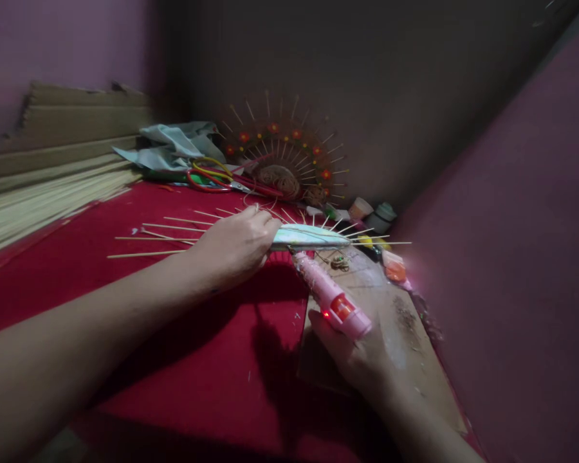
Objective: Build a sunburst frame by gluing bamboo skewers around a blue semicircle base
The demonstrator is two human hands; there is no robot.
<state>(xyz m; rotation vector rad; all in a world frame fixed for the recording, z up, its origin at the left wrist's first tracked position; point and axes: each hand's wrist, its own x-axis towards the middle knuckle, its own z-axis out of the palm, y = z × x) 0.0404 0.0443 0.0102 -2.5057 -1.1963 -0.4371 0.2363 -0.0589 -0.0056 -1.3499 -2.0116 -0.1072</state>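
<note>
My left hand (238, 241) is closed on a pale, flat disc (311, 236) held up above the red surface. Thin sticks radiate from the disc's edge to both sides. A pink hot glue gun (330, 292) with a small red light is in my right hand (359, 354), its fingers wrapped round the handle. The tip of the gun meets the near edge of the disc from below; whether glue is coming out cannot be made out. My left fingertips are hidden behind the disc.
A red cloth surface (212, 386) carries a cardboard sheet (415, 347) at right. Behind lie red- and yellow-handled scissors (210, 175), crumpled grey cloth (178, 145) and a bundle of sticks (53, 199). A flower-trimmed stick fan (282, 154) leans at the dark back wall.
</note>
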